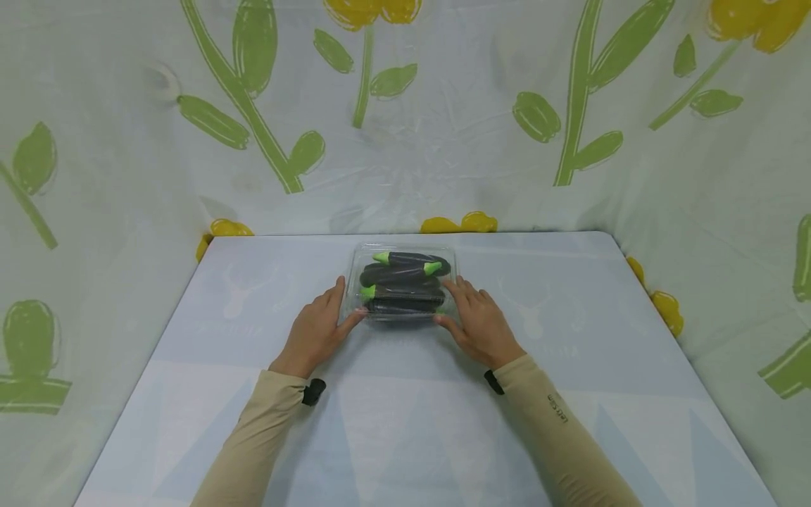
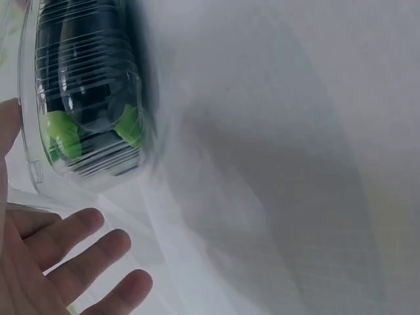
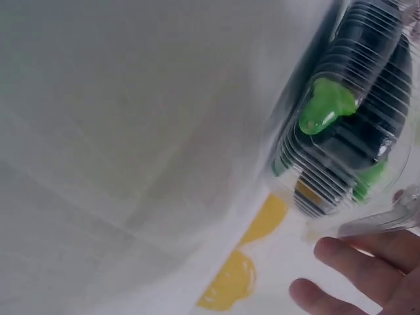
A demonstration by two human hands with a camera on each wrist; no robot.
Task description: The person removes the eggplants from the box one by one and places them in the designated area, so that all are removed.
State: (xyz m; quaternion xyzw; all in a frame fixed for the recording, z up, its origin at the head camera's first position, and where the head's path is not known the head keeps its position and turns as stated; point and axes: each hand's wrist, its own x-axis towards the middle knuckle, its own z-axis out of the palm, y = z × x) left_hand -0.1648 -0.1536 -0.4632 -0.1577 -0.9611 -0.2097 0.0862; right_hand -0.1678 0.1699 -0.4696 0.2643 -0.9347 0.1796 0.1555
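Note:
A clear plastic box [image 1: 404, 247] holds several dark purple eggplants [image 1: 405, 274] with bright green stem ends. It stands toward the far edge of the table. At its left end my left hand [image 1: 315, 329] grips the rim, thumb by the near corner and fingers along the side. My right hand [image 1: 483, 325] grips the opposite end the same way. In the left wrist view, the left hand's fingers [image 2: 88, 266] spread below the ribbed box. The right wrist view has the right hand's fingers [image 3: 367, 262] at the box's clear flange [image 3: 380, 220].
The pale table [image 1: 405, 422] has faint printed shapes and ends just behind the box. A white curtain [image 1: 443, 162] with green leaves and yellow flowers surrounds it at the back and both sides. Dark bands [image 1: 313, 391] show at both wrists under beige sleeves.

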